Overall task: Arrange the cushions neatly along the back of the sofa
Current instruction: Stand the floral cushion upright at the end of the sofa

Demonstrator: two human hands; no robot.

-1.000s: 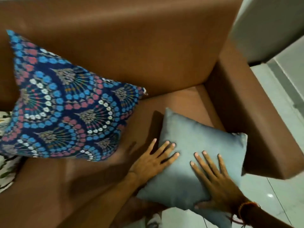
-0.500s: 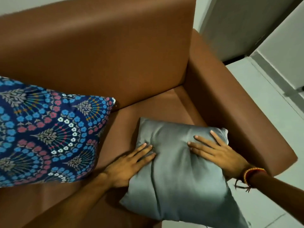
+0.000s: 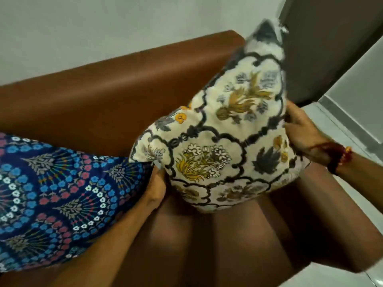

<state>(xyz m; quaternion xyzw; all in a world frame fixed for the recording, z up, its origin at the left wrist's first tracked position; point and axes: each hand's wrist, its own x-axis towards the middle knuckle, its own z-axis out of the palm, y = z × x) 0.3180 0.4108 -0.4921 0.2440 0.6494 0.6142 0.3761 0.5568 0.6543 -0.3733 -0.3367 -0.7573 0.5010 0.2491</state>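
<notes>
A cream cushion with a dark lattice and yellow flowers is held up on one corner above the brown sofa's seat, near the right armrest. My left hand grips its lower left corner, and my right hand grips its right edge. A dark blue patterned cushion leans against the sofa's backrest on the left, touching my left forearm. The cream cushion's top corner is blurred.
The sofa's right armrest runs along the right side. Beyond it is a pale tiled floor and a dark door or panel. A light wall rises behind the backrest.
The grey side of the cushion lay flat under both hands before; now both hands hold it raised and turned, with a cream floral side facing me. The view has tilted up toward the backrest.
</notes>
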